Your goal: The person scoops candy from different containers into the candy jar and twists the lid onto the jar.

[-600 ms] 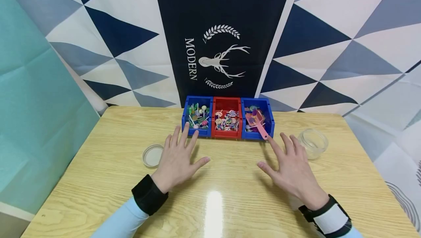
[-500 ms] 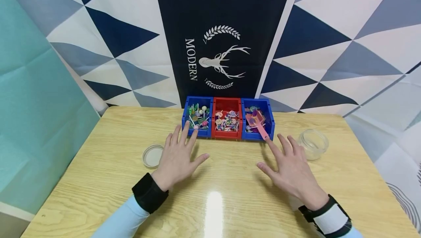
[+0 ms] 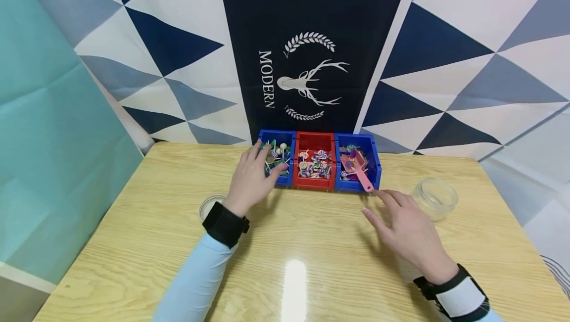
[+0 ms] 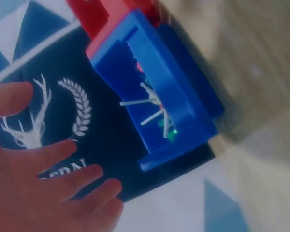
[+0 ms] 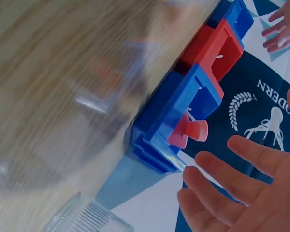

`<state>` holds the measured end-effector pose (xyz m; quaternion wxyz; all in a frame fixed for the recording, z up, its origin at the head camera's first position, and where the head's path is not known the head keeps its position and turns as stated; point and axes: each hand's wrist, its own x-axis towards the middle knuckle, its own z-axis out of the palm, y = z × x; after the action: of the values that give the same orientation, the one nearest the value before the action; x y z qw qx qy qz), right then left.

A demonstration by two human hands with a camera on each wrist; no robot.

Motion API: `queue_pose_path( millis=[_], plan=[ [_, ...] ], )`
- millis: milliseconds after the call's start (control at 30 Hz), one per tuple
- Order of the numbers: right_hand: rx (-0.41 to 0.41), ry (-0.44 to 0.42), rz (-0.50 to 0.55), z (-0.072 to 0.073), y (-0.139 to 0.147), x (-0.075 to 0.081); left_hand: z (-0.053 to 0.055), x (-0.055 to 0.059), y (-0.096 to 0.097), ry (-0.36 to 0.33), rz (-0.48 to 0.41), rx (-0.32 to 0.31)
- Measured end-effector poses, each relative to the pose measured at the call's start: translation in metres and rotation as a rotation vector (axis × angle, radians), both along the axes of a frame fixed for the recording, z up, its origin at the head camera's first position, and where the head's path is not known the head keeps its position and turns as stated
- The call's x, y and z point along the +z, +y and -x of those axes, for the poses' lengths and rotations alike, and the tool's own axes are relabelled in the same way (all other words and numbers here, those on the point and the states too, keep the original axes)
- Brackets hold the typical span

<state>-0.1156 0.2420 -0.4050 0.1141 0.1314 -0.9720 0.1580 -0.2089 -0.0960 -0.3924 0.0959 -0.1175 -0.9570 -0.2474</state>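
My left hand (image 3: 250,181) reaches over the left blue bin (image 3: 284,180), its fingers extended and overlapping the bin's left side in the head view. Inside that bin lie lollipops (image 4: 157,104) with white sticks. My right hand (image 3: 411,233) hovers in front of the right blue bin (image 3: 377,166), fingers extended and holding nothing. A pink scoop (image 3: 364,179) rests in the right bin, its handle leaning over the front edge close to my right fingertips. Between them the red bin (image 3: 313,183) holds several swirl lollipops (image 3: 315,167).
Right of my right hand stands a clear jar (image 3: 435,198) without a lid. A round lid (image 3: 209,207) lies on the wooden table (image 3: 178,267), partly covered by my left wrist. A patterned cloth wall (image 3: 307,84) rises right behind the bins.
My left hand has moved forward and right, from beside the lid to over the left blue bin. The right hand's fingers have drawn closer together. The head view has shifted slightly left.
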Motion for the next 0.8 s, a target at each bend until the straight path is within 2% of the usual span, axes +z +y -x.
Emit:
queue_pose_path(
  millis=[167,400,600,800],
  plan=[
    [-0.026,0.015,0.018,0.001,0.005,0.001,0.023,-0.003,0.002,-0.044,-0.098,0.076],
    [-0.008,0.169,0.078,0.007,0.007,0.005,0.048,-0.015,-0.001,-0.1,-0.281,0.223],
    [-0.005,0.221,0.095,0.015,0.012,0.012,0.06,-0.025,-0.003,-0.164,-0.479,0.281],
    [-0.07,0.277,0.126,0.022,0.023,0.022,0.067,-0.03,0.0,-0.244,-0.646,0.293]
  ],
)
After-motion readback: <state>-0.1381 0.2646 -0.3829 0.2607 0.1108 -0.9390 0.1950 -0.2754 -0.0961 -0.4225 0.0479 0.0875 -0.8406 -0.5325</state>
